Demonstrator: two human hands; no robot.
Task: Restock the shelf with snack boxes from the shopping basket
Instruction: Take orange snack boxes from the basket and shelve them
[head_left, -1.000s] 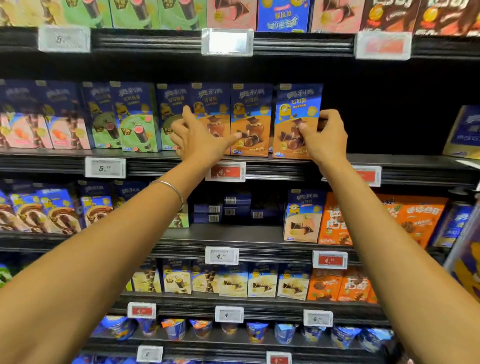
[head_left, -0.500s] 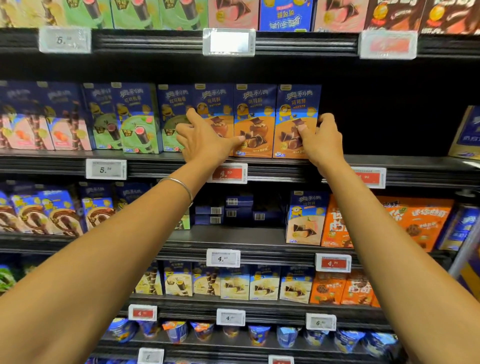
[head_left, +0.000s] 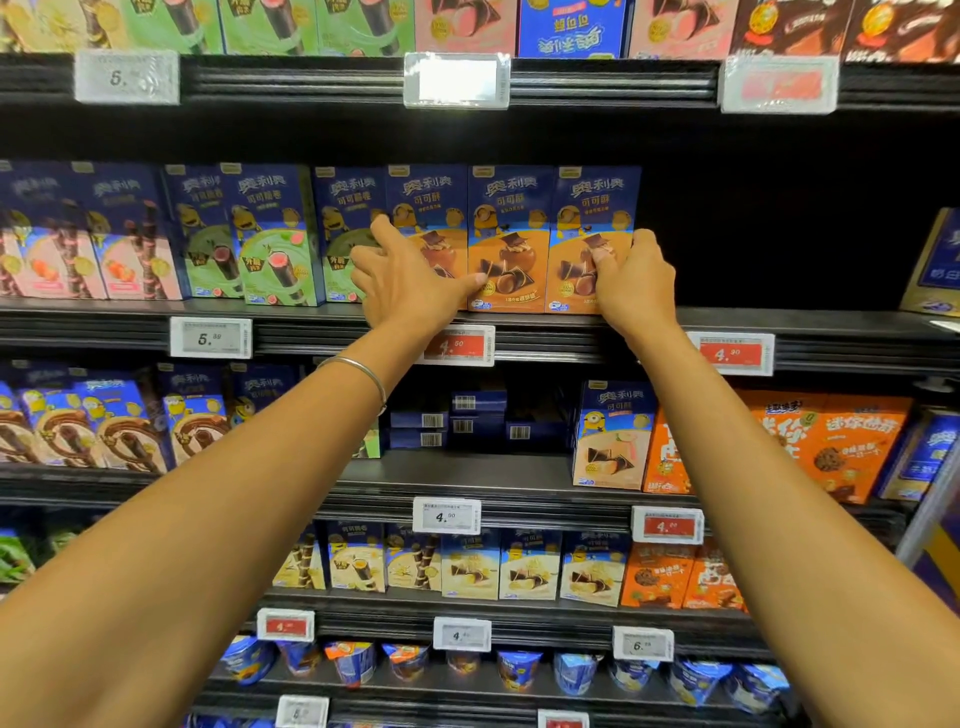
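Three blue-and-orange snack boxes stand side by side on the second shelf (head_left: 810, 325). My right hand (head_left: 636, 283) grips the lower right edge of the rightmost snack box (head_left: 592, 202), thumb on its front, fingers curled round its side. That box stands upright, flush against the middle box (head_left: 506, 208). My left hand (head_left: 410, 283) lies flat with spread fingers over the left orange box (head_left: 426, 189), its thumb reaching the middle box. The shopping basket is out of view.
Right of the held box the shelf is a dark gap up to a tilted blue box (head_left: 935, 265). Green and pink boxes (head_left: 270, 234) fill the left. Price tags (head_left: 460, 345) line the shelf edges. Stocked shelves run above and below.
The rightmost box has slid left and straightened until it closes against the middle box. Both hands have stayed on the boxes, shifting slightly.
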